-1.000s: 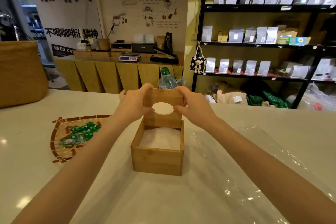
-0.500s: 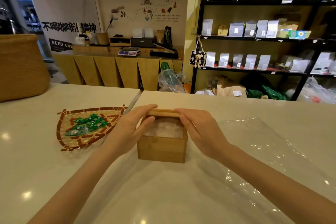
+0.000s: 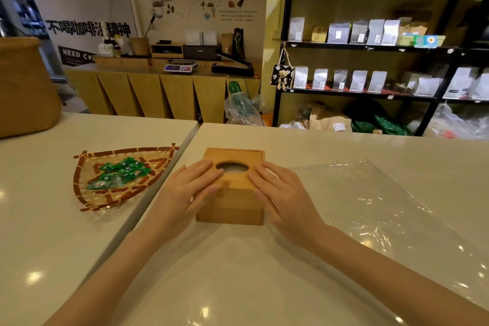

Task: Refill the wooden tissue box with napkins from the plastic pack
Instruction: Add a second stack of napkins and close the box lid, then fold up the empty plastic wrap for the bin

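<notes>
The wooden tissue box [image 3: 229,209] stands on the white counter in front of me. Its lid [image 3: 234,181] lies flat on top, and white napkins [image 3: 231,167] show through the oval hole. My left hand [image 3: 185,193] rests on the lid's left side and my right hand [image 3: 283,193] on its right side. The fingers of both press down on the lid, with the thumbs at the box's front edge. The clear plastic pack [image 3: 370,209] lies flat and empty on the counter to the right of the box.
A fan-shaped woven tray [image 3: 79,185] with green wrapped sweets [image 3: 119,172] sits left of the box, across a seam in the counter. A large woven basket [image 3: 23,87] stands at the far left. Shelves of pouches rise behind the counter.
The lid was held upright at the box's back edge a second ago. It has come down flat onto the box, and both hands now lie on top of it.
</notes>
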